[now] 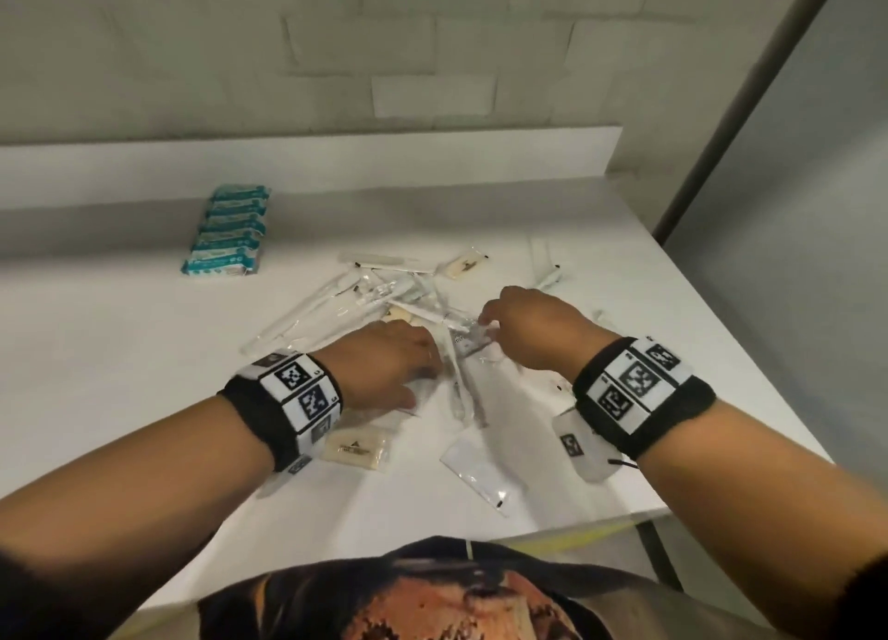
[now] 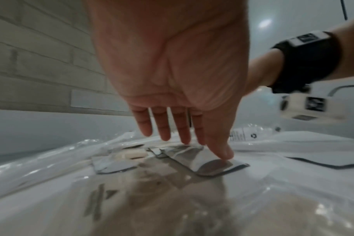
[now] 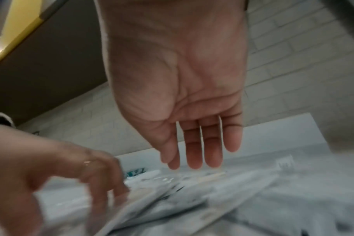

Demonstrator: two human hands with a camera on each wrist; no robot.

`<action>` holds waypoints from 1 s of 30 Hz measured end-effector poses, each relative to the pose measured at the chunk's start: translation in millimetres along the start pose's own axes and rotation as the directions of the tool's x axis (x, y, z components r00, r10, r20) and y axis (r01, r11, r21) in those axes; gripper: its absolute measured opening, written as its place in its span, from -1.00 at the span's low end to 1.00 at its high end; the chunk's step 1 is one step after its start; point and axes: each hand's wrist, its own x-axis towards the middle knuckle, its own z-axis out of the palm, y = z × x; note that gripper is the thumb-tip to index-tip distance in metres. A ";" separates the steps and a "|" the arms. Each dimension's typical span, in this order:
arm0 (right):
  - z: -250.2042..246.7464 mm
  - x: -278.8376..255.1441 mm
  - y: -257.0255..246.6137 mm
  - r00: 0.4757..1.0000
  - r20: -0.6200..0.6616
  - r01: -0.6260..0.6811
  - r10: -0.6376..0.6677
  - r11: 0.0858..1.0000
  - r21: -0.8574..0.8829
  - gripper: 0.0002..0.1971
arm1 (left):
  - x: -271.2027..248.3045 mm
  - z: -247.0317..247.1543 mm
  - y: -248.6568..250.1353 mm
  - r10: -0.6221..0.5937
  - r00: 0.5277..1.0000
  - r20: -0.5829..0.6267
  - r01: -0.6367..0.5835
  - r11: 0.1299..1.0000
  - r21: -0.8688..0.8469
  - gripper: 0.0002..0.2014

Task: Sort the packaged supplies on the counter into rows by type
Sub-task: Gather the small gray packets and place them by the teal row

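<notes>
Loose clear packets (image 1: 384, 303): judged light, slippery, crinkly; best pinched at an edge. Left hand (image 1: 389, 365) and right hand (image 1: 533, 327) spread flat, nothing held.

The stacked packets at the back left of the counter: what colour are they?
The packets are teal with white labels, clearest in the head view.

Your left hand (image 1: 384, 365) covers the packets beneath it at the middle of the counter (image 1: 144, 351), so its fingertips are hidden in the head view. Your right hand (image 1: 533, 332) hides its own fingertips there too. The right wrist view is smeared with blur; the clear packets (image 3: 212, 199) under it cannot be told apart. Print on every wrapper is too small to read.
</notes>
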 end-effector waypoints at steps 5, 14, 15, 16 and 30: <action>0.1 26.1 -9.0 0.957 0.228 0.209 -0.179 0.971 -0.114 -0.64 | 5.5 7.4 19.9 -0.148 0.988 0.034 0.151 0.983 -0.107 -0.58; -7.6 61.5 -15.5 0.976 0.085 0.208 -0.201 0.975 -0.077 -0.43 | -3.7 11.3 12.8 -0.654 0.756 -0.014 0.623 0.727 -0.290 -0.37; -8.0 65.7 -19.8 0.965 0.097 0.250 -0.242 0.965 -0.076 -0.34 | -1.1 10.0 10.3 -0.658 0.752 0.020 0.631 0.712 -0.308 -0.35; -8.9 71.1 -24.6 0.962 0.092 0.262 -0.256 0.963 -0.058 -0.30 | 2.1 8.3 8.6 -0.658 0.751 0.055 0.635 0.698 -0.330 -0.35; -11.6 146.0 -34.9 0.999 0.013 -0.028 0.030 0.991 -0.135 -0.48 | -4.9 -19.9 -70.4 -0.813 0.551 0.187 0.659 0.286 -0.696 -0.77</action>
